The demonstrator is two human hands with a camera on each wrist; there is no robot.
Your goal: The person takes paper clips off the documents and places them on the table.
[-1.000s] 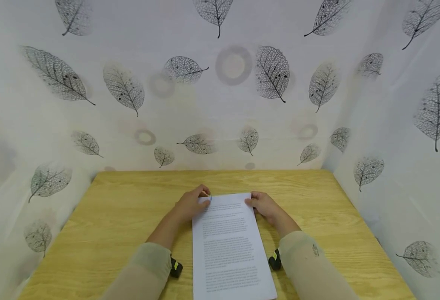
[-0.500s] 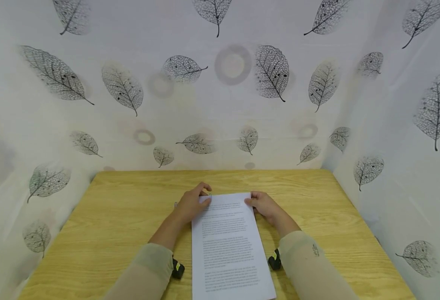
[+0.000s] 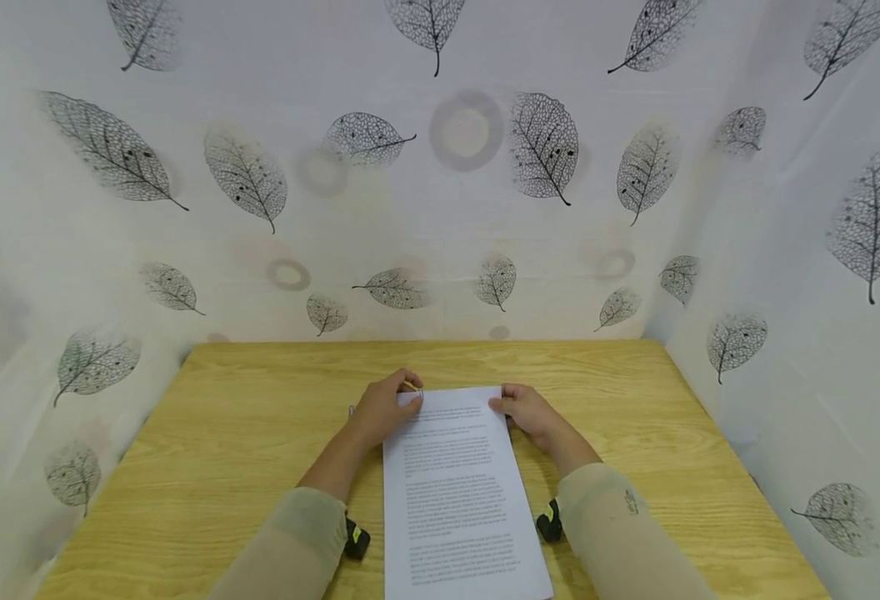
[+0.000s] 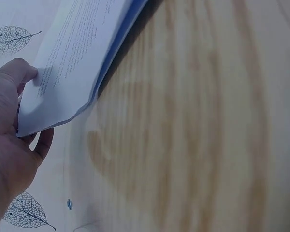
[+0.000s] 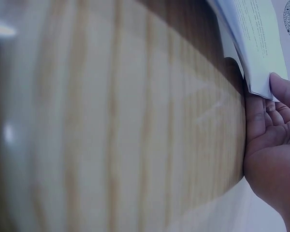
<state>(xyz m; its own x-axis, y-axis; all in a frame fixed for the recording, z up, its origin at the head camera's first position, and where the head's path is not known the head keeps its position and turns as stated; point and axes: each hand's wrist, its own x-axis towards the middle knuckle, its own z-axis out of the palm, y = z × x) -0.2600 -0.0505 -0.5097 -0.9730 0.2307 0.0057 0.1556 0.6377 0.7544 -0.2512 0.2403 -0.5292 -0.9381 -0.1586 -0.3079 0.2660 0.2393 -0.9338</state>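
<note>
A stack of printed paper sheets (image 3: 455, 492) lies lengthwise between my hands, its far edge raised off the table in the wrist views. My left hand (image 3: 382, 410) is at the far left corner, thumb on the top sheet. A small wire paper clip (image 3: 422, 395) sits on the far edge, between the left thumb and index fingertips; how far it is slid on is too small to tell. My right hand (image 3: 533, 414) pinches the far right corner, with its thumb (image 5: 284, 90) above and fingers beneath.
A second paper clip (image 3: 352, 409) lies on the wooden table (image 3: 260, 450) just left of the left hand. Behind the table and along its sides hangs a white curtain (image 3: 410, 208) printed with leaves.
The left index finger and paper clip rise slightly at the far edge, then come back down onto the paper. The right hand keeps its hold on the corner.
</note>
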